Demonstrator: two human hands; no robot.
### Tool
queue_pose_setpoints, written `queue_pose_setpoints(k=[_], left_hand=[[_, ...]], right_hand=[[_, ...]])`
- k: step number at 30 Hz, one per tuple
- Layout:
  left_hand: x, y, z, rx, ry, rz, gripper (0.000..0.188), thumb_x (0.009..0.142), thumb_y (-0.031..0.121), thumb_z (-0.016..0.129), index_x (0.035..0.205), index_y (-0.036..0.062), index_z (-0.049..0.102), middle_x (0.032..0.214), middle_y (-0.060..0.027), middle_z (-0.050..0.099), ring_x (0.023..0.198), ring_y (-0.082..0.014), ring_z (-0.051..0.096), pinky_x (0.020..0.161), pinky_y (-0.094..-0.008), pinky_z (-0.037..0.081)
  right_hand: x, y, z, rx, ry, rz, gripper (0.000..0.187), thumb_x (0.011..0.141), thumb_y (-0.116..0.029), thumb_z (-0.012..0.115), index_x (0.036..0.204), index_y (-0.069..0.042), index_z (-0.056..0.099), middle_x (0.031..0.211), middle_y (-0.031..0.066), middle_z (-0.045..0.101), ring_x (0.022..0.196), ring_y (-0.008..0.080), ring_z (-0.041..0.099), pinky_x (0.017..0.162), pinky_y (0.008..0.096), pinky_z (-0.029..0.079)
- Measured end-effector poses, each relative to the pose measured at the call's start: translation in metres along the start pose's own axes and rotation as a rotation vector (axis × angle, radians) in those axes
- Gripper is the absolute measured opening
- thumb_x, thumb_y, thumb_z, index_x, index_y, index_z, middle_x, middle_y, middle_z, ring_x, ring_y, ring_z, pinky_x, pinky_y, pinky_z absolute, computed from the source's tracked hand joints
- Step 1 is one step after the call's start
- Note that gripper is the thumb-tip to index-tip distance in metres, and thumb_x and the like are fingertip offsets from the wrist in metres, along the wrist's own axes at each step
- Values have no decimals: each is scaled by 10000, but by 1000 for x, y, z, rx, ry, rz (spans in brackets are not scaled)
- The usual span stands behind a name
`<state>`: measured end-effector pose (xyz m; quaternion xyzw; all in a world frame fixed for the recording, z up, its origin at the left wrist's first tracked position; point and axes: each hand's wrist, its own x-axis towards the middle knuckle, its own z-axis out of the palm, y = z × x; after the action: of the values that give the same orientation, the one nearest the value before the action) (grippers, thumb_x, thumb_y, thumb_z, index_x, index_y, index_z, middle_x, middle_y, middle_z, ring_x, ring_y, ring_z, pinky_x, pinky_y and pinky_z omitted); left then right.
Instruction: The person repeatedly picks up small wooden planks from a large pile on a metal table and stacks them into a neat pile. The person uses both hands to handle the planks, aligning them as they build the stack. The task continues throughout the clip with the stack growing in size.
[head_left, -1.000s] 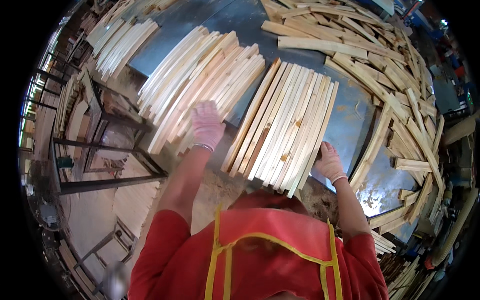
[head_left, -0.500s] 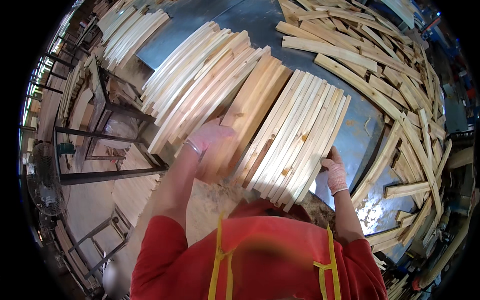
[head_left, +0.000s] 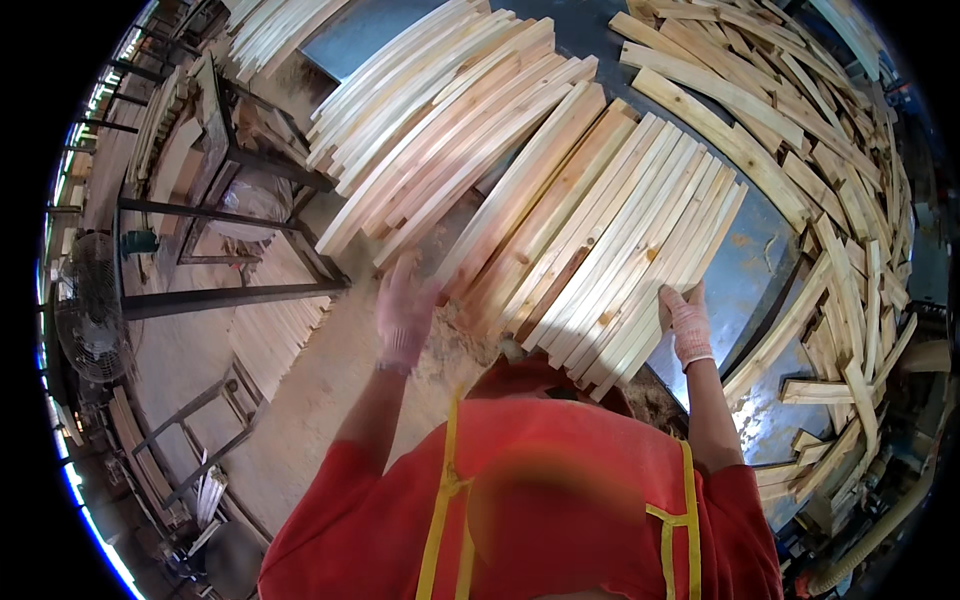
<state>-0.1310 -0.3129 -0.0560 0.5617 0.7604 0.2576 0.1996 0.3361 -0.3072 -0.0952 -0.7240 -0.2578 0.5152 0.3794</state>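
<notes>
A row of light wooden slats [head_left: 640, 255] stands side by side on edge in front of me. My right hand [head_left: 686, 322], in a pale pinkish work glove, rests at the right side of this row, thumb and finger apart against the outermost slat. Along the row's left side lie two wider, redder boards [head_left: 530, 195]. My left hand [head_left: 405, 318], gloved alike and slightly blurred, is near the lower ends of these boards with its fingers stretched upward, holding nothing. Farther left is a thick group of curved wooden slats [head_left: 440, 120].
A grey metal tabletop [head_left: 770, 230] lies beneath the wood. To the right is a large jumbled heap of wooden pieces [head_left: 790, 130]. On the left stand a dark metal frame [head_left: 235, 298] and a fan [head_left: 92, 310]. More slats [head_left: 285, 30] lie at the far left.
My left hand has come off the wide board and moved nearer to me. My right hand stays at the row's right side. The whole view has shifted, with the wood appearing farther right.
</notes>
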Motion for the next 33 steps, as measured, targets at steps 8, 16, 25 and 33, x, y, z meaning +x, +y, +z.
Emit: queue_pose_setpoints(k=[8, 16, 25, 33], left_hand=[[-78, -57, 78, -1618, -613, -909, 414, 922, 315, 798, 1253, 114, 652, 1037, -58, 663, 969, -238, 650, 848, -419, 542], [-23, -19, 80, -1543, -463, -1053, 401, 1011, 529, 645, 1159, 156, 663, 861, -56, 678, 721, -219, 620, 741, -448, 537], [-41, -112, 41, -1359, -518, -947, 395, 1031, 532, 627, 1027, 138, 650, 858, -49, 633, 780, -237, 608, 779, -446, 547], [-40, -51, 86, -1657, -505, -868, 563, 956, 584, 714, 1278, 128, 642, 1154, -91, 684, 1064, -303, 652, 986, -537, 524]], right_hand=[[3, 3, 7, 32, -5, -54, 912, 923, -155, 767, 1672, -117, 249, 1517, 185, 549, 1338, 314, 556, 1144, 414, 444], [3, 0, 3, 5, 48, -55, 854, 907, -187, 777, 1623, -104, 319, 1475, 173, 579, 1313, 321, 577, 1092, 448, 482], [-10, -24, 51, 9, -121, 25, 768, 885, -221, 808, 1535, -83, 421, 1276, 116, 676, 1093, 245, 677, 885, 383, 573], [-7, 8, 27, 303, -209, 6, 693, 926, -132, 753, 1573, -104, 508, 1202, 29, 686, 1020, 154, 663, 866, 315, 558]])
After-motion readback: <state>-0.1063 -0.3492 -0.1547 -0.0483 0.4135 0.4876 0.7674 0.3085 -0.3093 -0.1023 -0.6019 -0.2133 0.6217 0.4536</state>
